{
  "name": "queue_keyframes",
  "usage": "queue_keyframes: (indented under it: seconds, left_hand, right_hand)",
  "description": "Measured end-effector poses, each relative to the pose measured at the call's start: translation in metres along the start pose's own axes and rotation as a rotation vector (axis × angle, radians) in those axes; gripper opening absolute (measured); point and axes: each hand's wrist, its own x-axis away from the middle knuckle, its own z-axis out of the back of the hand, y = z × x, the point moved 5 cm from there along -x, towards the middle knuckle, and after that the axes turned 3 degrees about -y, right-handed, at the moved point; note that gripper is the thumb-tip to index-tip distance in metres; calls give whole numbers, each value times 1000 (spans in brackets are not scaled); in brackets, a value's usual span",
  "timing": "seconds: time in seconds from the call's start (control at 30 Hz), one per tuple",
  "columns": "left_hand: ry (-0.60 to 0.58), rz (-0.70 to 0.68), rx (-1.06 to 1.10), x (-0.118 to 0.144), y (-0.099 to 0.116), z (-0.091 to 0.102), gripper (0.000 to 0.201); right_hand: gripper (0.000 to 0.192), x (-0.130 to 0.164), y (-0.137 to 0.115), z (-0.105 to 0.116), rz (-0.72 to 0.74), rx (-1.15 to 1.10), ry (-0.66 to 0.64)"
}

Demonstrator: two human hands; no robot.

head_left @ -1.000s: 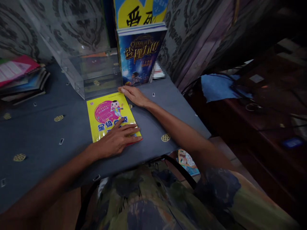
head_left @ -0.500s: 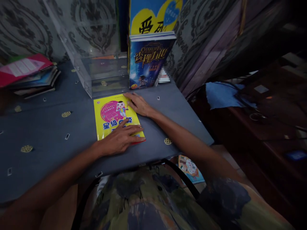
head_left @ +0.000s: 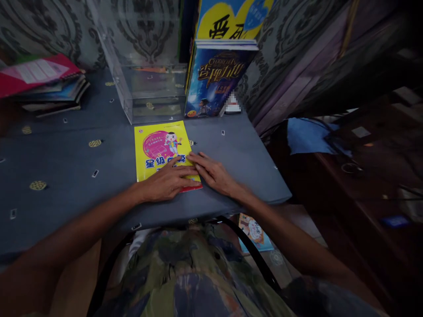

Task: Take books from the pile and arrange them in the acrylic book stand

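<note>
A yellow book (head_left: 144, 154) with a pink circle and a cartoon figure lies flat on the table, its cover print upside down to me. My left hand (head_left: 167, 179) rests open across the book's near part, fingers spread and pointing right. Along the book's right edge lies my right hand (head_left: 214, 174), also open, its fingertips on the edge and close to the fingers of my left hand. Both hands cover part of the cover's lettering.
Behind the book stands a clear acrylic rack (head_left: 128, 105), with upright books (head_left: 214, 79) at its right side. A pile of books and folders (head_left: 49, 88) lies at the left. The patterned grey tablecloth (head_left: 66, 154) covers the table. Another book (head_left: 254, 231) is below the table edge.
My right hand has slid from the book's far right corner down its right edge toward me. My left hand stays on the cover. The camera view has shifted slightly.
</note>
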Motion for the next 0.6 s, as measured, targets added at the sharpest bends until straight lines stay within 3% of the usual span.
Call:
queue_keyframes:
  seconds: [0.3, 0.6]
  left_hand:
    - [116, 24, 192, 3, -6, 7, 39]
    - [356, 292, 528, 5, -29, 25, 31]
  right_hand:
    - [47, 52, -33, -1, -30, 62, 26]
    - [39, 64, -54, -14, 19, 262, 9]
